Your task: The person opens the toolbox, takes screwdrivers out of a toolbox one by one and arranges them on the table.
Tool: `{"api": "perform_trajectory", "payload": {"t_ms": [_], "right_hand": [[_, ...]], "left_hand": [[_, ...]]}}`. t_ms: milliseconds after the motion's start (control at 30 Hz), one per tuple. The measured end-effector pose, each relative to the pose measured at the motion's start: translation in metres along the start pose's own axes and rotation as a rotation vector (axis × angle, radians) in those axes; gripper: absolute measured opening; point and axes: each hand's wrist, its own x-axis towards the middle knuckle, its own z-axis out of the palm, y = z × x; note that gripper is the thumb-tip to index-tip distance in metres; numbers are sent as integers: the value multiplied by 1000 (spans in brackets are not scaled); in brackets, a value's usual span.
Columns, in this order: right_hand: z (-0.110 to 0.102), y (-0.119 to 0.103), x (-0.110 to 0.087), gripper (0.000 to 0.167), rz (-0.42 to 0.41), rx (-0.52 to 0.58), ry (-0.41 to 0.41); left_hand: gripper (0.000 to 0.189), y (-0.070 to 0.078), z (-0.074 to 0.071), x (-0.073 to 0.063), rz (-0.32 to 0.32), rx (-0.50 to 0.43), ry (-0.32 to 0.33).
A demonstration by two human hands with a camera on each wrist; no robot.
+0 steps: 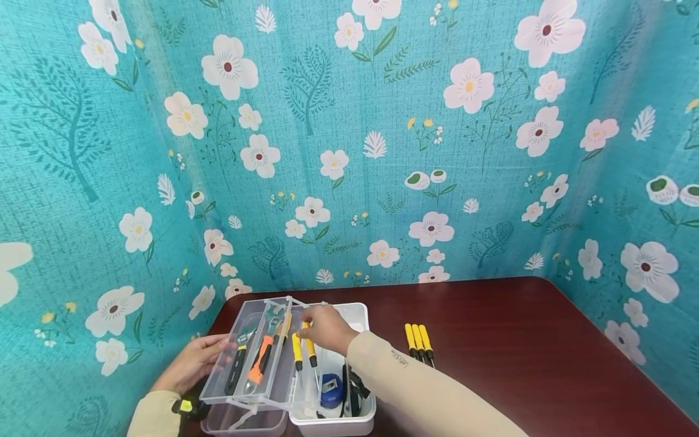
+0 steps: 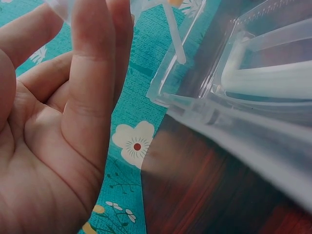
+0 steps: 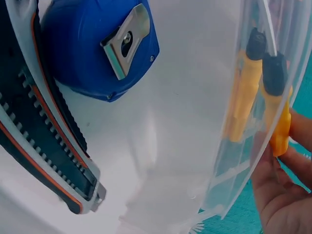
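My right hand (image 1: 327, 328) pinches the yellow handle of a screwdriver (image 1: 310, 349), its shaft pointing down, over the raised clear tray of a toolbox. Beside it in that tray lies another yellow-handled screwdriver (image 1: 297, 351); the right wrist view shows both through the clear wall. My left hand (image 1: 199, 361) holds the outer left edge of the clear tray (image 1: 218, 388); in the left wrist view its fingertips are cut off at the top. Inside the tray lie a black-handled adjustable wrench (image 1: 237, 367) and an orange-and-black-handled tool (image 1: 261, 361).
In the white toolbox base (image 1: 333, 428) lie a blue tape measure (image 1: 331, 391) and a grey-and-black utility knife (image 3: 53, 122). Three yellow-handled screwdrivers (image 1: 418, 337) lie on the dark red table (image 1: 491, 340) to the right. Floral cloth (image 1: 349, 212) hangs behind.
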Motion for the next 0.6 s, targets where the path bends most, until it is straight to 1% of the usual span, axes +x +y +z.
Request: {"api": "perform_trajectory", "payload": {"t_ms": [100, 200, 333, 500, 600], "right_hand": [[0, 6, -1, 21, 15, 90, -2], [-1, 10, -3, 22, 45, 169, -3], [-2, 9, -5, 24, 71, 242, -6], [-4, 6, -6, 31, 90, 359, -37], [-5, 7, -6, 30, 97, 404, -54]], "left_hand": [[58, 0, 0, 0, 0, 8, 5], [58, 0, 1, 0, 8, 17, 11], [58, -1, 2, 0, 6, 19, 21], [60, 0, 2, 0, 7, 17, 26], [60, -1, 2, 1, 5, 16, 31]]}}
